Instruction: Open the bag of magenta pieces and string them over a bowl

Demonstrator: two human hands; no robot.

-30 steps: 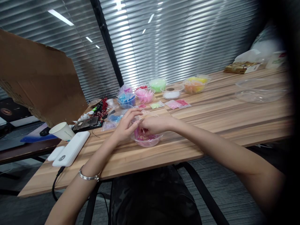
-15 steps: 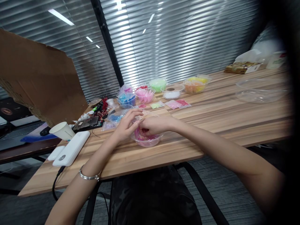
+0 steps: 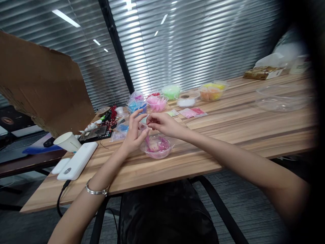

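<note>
A clear round bowl [image 3: 158,155] with magenta contents stands near the front edge of the wooden table [image 3: 193,162]. My left hand [image 3: 134,135] is above the bowl's left side, thumb and fingers apart; a small clear bag with a pinkish tint [image 3: 147,139] shows beside its thumb and hangs down into the bowl. Above the bowl's far rim, my right hand [image 3: 162,124] has its thumb and fingertips pinched together. Whatever lies between those fingertips is too small to make out. The two hands are close together, fingertips nearly level.
Behind the hands stand bowls of blue [image 3: 137,106], pink [image 3: 157,103], green [image 3: 171,92] and orange-yellow [image 3: 212,92] pieces, plus a spool [image 3: 186,99]. Small packets [image 3: 193,113] lie before them. At left are a paper cup [image 3: 67,142] and a white power bank [image 3: 77,161].
My right hand has risen out of the bowl and moved up and left. My left hand has opened its fingers wider, and the magenta contents are now uncovered.
</note>
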